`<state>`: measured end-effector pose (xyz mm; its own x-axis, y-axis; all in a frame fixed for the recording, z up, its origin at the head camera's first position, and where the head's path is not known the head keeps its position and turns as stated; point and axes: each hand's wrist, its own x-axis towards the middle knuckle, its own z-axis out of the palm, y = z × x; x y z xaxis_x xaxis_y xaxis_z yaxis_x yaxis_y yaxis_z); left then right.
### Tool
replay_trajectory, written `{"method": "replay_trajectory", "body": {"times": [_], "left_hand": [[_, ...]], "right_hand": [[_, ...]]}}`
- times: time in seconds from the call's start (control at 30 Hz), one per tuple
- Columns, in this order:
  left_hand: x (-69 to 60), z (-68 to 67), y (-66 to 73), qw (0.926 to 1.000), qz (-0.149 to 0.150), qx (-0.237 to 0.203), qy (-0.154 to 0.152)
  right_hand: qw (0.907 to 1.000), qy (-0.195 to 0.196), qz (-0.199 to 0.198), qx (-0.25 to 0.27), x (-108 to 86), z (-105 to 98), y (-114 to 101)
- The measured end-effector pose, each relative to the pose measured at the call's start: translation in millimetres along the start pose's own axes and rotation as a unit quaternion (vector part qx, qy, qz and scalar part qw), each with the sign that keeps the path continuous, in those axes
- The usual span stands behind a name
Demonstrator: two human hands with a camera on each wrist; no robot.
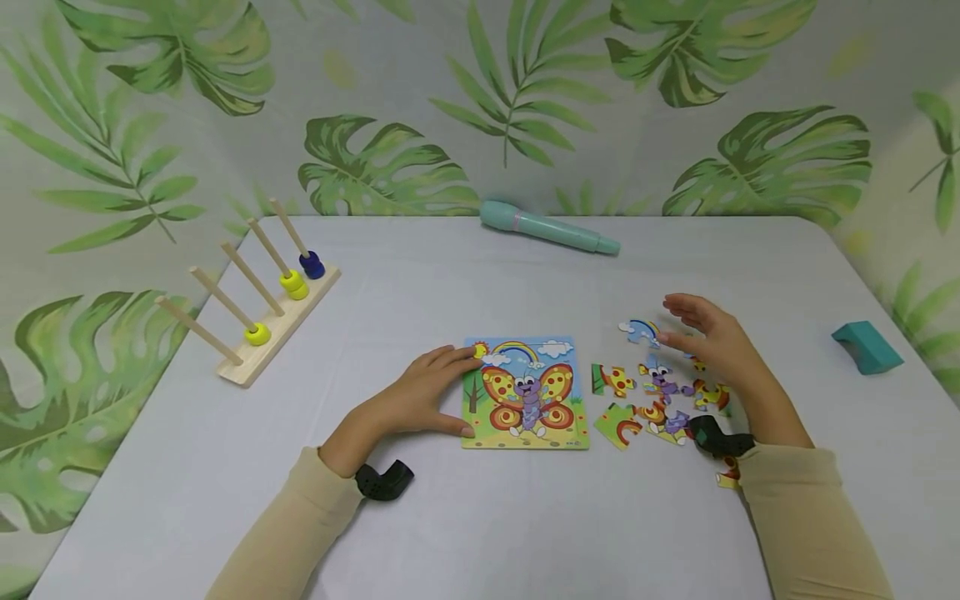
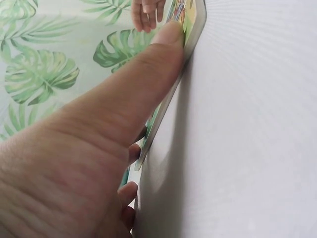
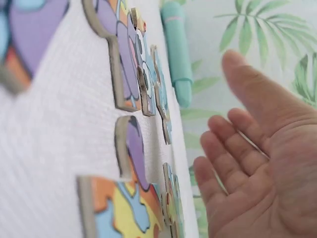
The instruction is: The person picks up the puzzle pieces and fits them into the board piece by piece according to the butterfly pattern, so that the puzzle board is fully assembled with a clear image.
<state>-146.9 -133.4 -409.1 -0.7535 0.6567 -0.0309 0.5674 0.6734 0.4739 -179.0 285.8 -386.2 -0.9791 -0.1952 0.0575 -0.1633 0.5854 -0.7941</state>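
Observation:
A square butterfly picture board (image 1: 525,396) lies flat on the table. My left hand (image 1: 420,392) rests at its left edge, the thumb on the lower left corner and the fingers at the upper left; in the left wrist view the thumb of the left hand (image 2: 109,114) touches the board's edge (image 2: 166,99). Loose puzzle pieces (image 1: 660,379) lie to the right of the board. Above them my right hand (image 1: 716,346) is held with fingers relaxed, its thumb near a rainbow piece (image 1: 642,332). The right wrist view shows the right hand (image 3: 262,158) empty beside several pieces (image 3: 124,208).
At the left stands a wooden peg rack (image 1: 277,333) with yellow and dark blue beads. A mint green toy microphone (image 1: 551,229) lies at the back, also visible in the right wrist view. A teal arched block (image 1: 868,347) is at the far right.

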Motion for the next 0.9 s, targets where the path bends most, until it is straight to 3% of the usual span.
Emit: {"method": "replay_trajectory", "body": {"times": [0.33, 0.6, 0.9], "left_hand": [[0.7, -0.7, 0.9, 1.0000, -0.007, 0.000, -0.006], [-0.3, -3.6, 3.5, 1.0000, 0.002, -0.004, -0.002], [-0.5, -2.3, 2.8, 0.9999, 0.002, -0.010, -0.002]], "right_hand": [[0.9980, -0.037, 0.037, -0.036, -0.9, 1, 13], [0.9941, -0.053, 0.016, -0.093, 2.3, 3, 16], [0.9916, -0.071, 0.001, -0.108, 4.4, 3, 17]]}}
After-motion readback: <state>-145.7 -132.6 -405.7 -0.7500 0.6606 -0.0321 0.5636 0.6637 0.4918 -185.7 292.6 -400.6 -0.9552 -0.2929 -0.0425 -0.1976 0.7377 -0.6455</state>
